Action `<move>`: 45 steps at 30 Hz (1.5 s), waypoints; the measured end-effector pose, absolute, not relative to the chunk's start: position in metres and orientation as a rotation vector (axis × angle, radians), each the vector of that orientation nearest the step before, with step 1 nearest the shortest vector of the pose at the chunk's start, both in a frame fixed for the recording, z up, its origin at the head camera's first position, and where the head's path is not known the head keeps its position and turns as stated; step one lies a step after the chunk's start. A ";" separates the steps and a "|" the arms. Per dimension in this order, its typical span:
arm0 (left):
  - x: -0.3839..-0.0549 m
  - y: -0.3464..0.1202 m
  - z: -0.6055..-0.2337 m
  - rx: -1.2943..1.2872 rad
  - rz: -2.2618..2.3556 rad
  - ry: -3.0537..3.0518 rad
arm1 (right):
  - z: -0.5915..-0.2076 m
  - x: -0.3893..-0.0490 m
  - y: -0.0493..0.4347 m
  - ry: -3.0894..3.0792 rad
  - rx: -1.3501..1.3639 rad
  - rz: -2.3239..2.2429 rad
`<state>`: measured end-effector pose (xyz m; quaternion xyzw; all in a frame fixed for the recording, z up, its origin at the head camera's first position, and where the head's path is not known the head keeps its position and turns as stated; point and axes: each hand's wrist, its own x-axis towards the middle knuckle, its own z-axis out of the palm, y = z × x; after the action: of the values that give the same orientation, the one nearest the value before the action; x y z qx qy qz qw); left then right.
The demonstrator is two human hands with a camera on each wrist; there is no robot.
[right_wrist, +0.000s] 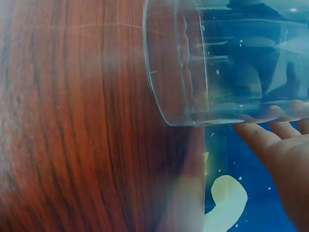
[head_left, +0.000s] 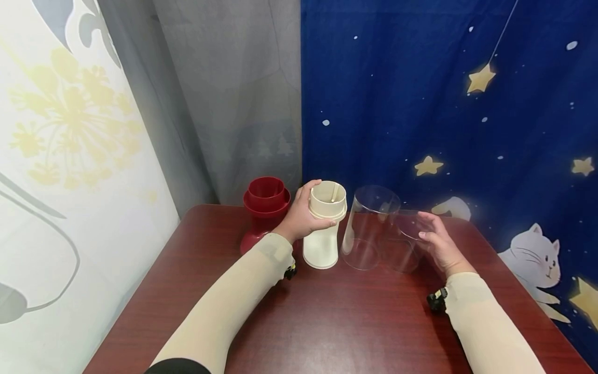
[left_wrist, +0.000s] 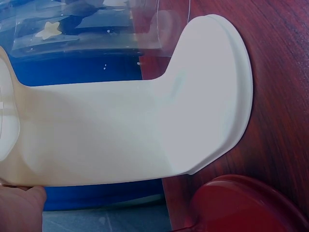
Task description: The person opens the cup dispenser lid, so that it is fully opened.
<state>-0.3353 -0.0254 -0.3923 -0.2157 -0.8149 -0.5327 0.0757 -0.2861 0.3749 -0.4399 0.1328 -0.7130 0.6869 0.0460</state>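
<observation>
My left hand (head_left: 300,217) grips the upper part of a cream plastic stand (head_left: 321,249), thumb in front and fingers at its far side. The stand is upright, with a round open collar on top and a broad foot. Over on the right, my right hand (head_left: 441,246) holds a clear plastic cylinder (right_wrist: 166,77) near its upper side, fingers and thumb around the wall. Another clear cylinder (head_left: 369,228) stands between it and the cream stand. To the left is a red stand (head_left: 266,203) of like shape, partly hidden by my left hand and forearm.
The dark red wooden table (head_left: 341,317) carries all these things near its far edge. Behind it hang a grey curtain (head_left: 243,104) and a blue curtain (head_left: 397,104) with stars. A white patterned curtain (head_left: 70,218) borders the left side.
</observation>
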 end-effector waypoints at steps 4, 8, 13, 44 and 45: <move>-0.335 -0.025 -0.391 -0.641 -1.598 -2.441 | -0.440 -0.286 0.375 -2.197 0.400 2.093; -0.334 -0.025 -0.391 -0.640 -1.595 -2.448 | -0.439 -0.284 0.375 -2.221 0.369 2.095; -0.334 -0.024 -0.390 -0.641 -1.600 -2.451 | -0.437 -0.282 0.374 -2.254 0.330 2.081; -0.329 -0.027 -0.382 -0.644 -1.661 -2.490 | -0.416 -0.277 0.390 -2.319 0.314 1.956; -0.328 -0.027 -0.381 -0.636 -1.664 -2.496 | -0.414 -0.276 0.390 -2.313 0.318 1.949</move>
<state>-0.3275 -0.0272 -0.3813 -0.2072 -0.8134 -0.5423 0.0373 -0.2761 0.3904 -0.4142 0.1043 -0.7596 0.6400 0.0503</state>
